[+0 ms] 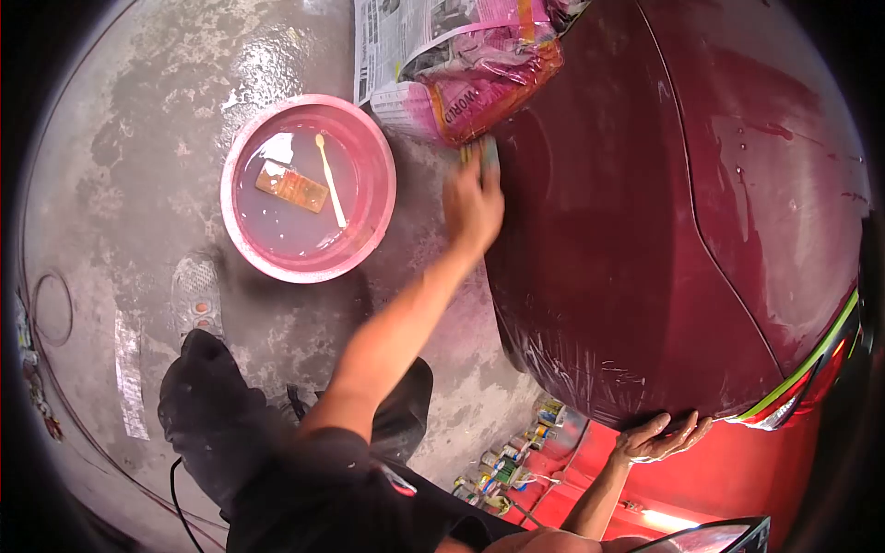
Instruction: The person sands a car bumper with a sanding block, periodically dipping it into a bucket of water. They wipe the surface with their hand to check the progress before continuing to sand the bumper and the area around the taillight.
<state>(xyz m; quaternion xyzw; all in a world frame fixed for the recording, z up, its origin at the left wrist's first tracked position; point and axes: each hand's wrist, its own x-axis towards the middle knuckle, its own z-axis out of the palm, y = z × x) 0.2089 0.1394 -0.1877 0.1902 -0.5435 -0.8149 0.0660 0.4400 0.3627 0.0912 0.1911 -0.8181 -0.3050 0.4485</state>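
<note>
Stick [330, 182] and block [291, 188] in basin [377, 175], basin on floor [138, 203], car body [599, 230] at right

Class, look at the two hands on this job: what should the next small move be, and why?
Probably slide the pad along the panel edge, away from the newspaper. The left hand holds it right beside that covering, while the right hand rests farther along, with uncovered edge between them.

At three o'clock the maroon body panel [599, 230] was smooth and glossy, with streaky reflections. Creased newspaper [392, 55] showed shiny patches at twelve. The pink basin [376, 189] at ten looked like smooth plastic; the mottled concrete floor [129, 175] at nine looked matt, partly wet-shiny.
</note>
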